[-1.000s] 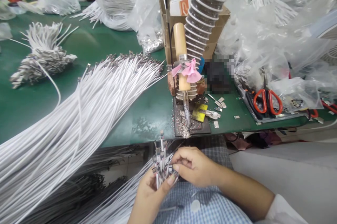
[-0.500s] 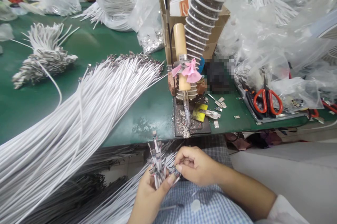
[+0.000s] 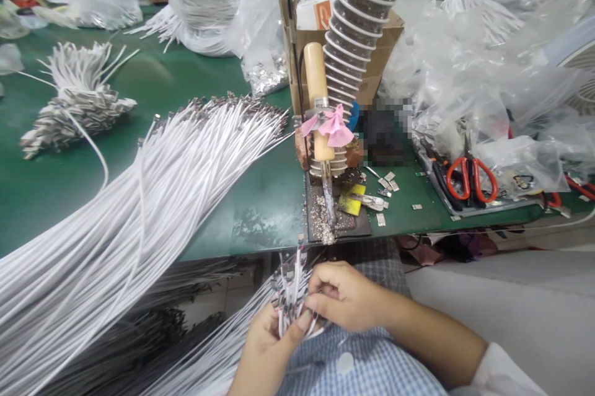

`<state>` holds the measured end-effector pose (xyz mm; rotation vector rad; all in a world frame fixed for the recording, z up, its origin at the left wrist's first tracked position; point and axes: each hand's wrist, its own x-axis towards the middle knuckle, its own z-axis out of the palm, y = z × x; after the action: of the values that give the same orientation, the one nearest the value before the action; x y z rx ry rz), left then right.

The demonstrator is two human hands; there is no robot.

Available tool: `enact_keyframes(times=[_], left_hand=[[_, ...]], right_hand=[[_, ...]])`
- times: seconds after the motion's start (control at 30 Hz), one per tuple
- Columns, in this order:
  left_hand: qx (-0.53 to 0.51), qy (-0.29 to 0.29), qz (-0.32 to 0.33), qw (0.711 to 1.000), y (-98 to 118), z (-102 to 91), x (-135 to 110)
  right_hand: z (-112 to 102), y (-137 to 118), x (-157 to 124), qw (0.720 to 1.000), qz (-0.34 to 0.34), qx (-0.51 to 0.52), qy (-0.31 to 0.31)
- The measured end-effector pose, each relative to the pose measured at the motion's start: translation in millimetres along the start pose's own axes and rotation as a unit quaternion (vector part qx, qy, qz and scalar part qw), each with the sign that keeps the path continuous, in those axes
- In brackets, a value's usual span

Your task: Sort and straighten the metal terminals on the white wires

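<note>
My left hand (image 3: 269,343) is closed around a small bundle of white cable ends (image 3: 290,290) with metal connector tips, held below the table's front edge. My right hand (image 3: 341,294) pinches at the tips of the same bundle from the right. A soldering iron (image 3: 320,111) with a wooden handle stands in its holder just above, tip down over a dark plate (image 3: 316,216) strewn with solder bits. A big sheaf of white cables (image 3: 139,198) fans across the green table (image 3: 260,198) to the left and hangs over its edge.
A ribbed extraction hose (image 3: 360,12) hangs behind the iron, in front of a cardboard box (image 3: 385,43). Red-handled scissors (image 3: 471,176) lie on a tray at the right among plastic bags (image 3: 488,74). Another cable bunch (image 3: 74,105) lies far left. Small metal shells (image 3: 388,182) are scattered by the plate.
The bundle's tips shifted slightly right and lower between my hands; my right fingers keep working at the tips. Both hands stay in place.
</note>
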<state>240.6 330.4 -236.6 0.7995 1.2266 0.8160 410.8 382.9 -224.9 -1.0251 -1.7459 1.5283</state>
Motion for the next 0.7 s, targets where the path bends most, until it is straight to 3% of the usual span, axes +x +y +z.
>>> enact_keyframes(times=[0.17, 0.37, 0.57, 0.7], left_hand=[[-0.039, 0.038, -0.003, 0.998, -6, -1.6, 1], [-0.043, 0.085, -0.002, 0.995, -16, -8.5, 4], [-0.014, 0.047, -0.004, 0.999, -17, -6.3, 4], [-0.013, 0.040, -0.013, 0.999, -18, -5.9, 4]], right_hand=[[1, 1, -1, 1.000, 0.019, 0.019, -0.013], [0, 1, -1, 0.998, 0.025, 0.052, 0.015], [1, 3, 0, 0.987, 0.013, 0.152, 0.054], [1, 2, 0, 0.991, -0.035, 0.110, 0.064]])
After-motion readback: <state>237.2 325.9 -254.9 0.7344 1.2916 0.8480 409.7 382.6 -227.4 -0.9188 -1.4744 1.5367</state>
